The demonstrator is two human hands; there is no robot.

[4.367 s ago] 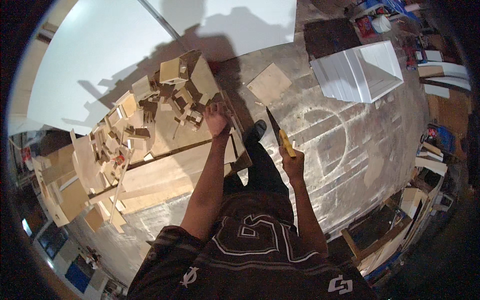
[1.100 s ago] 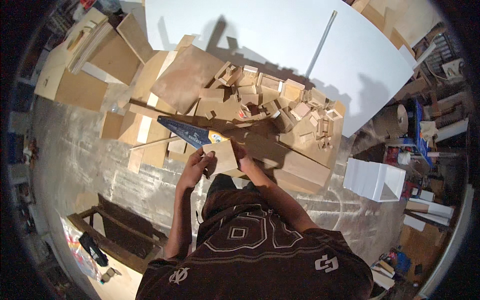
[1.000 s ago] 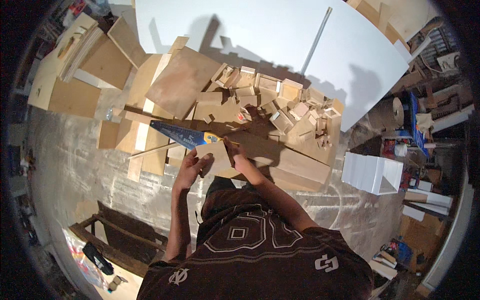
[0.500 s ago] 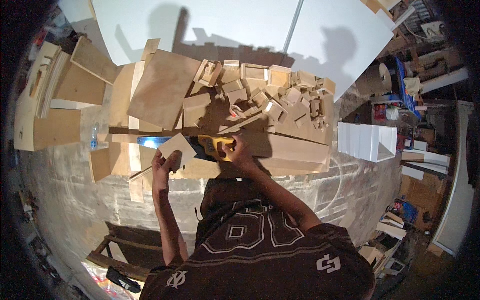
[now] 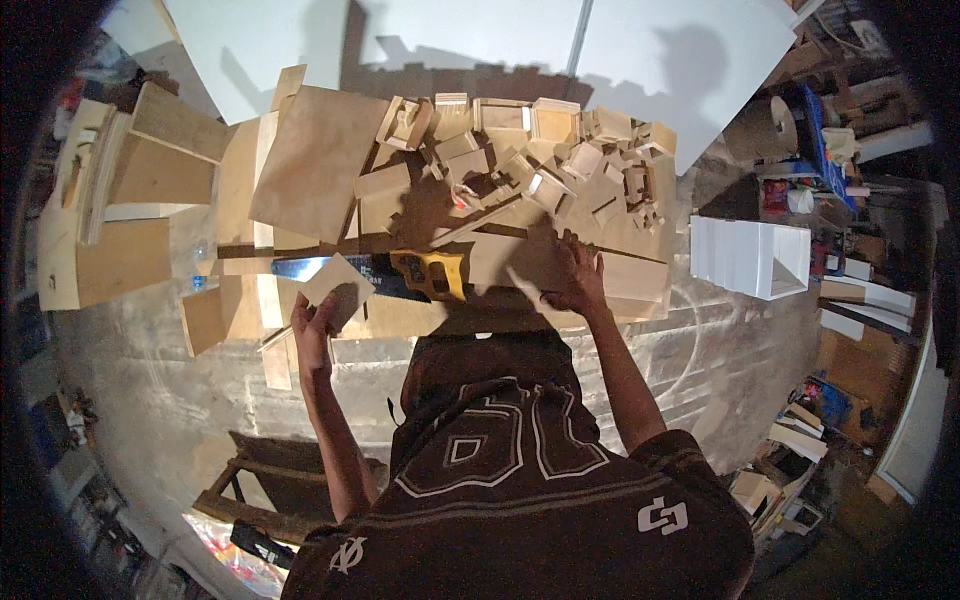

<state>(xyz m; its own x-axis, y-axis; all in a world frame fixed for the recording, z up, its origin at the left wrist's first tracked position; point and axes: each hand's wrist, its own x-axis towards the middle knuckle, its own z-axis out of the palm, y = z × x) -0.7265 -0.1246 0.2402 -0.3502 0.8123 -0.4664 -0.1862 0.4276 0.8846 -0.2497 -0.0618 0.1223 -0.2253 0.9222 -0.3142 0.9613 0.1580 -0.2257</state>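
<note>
My left hand (image 5: 314, 332) pinches a small square of plywood (image 5: 341, 288) above the front of the workbench. Behind that piece lies a handsaw (image 5: 428, 272) with a yellow and black handle; its blade stretches left and is partly covered by the plywood. Over a long board (image 5: 632, 284) to the right of the saw, my right hand (image 5: 580, 285) is empty, its fingers spread. Whether its fingertips touch the board I cannot tell.
Small wooden blocks and box shapes (image 5: 540, 185) crowd the back of the bench. A large plywood sheet (image 5: 315, 160) lies at back left. Wooden panels (image 5: 125, 250) stand at far left, a white box-like unit (image 5: 750, 257) at right. A low wooden frame (image 5: 225, 495) sits at lower left.
My right hand has let go of the saw's handle and moved right, its fingers opening. The saw lies on the bench. My left hand still holds the plywood square.
</note>
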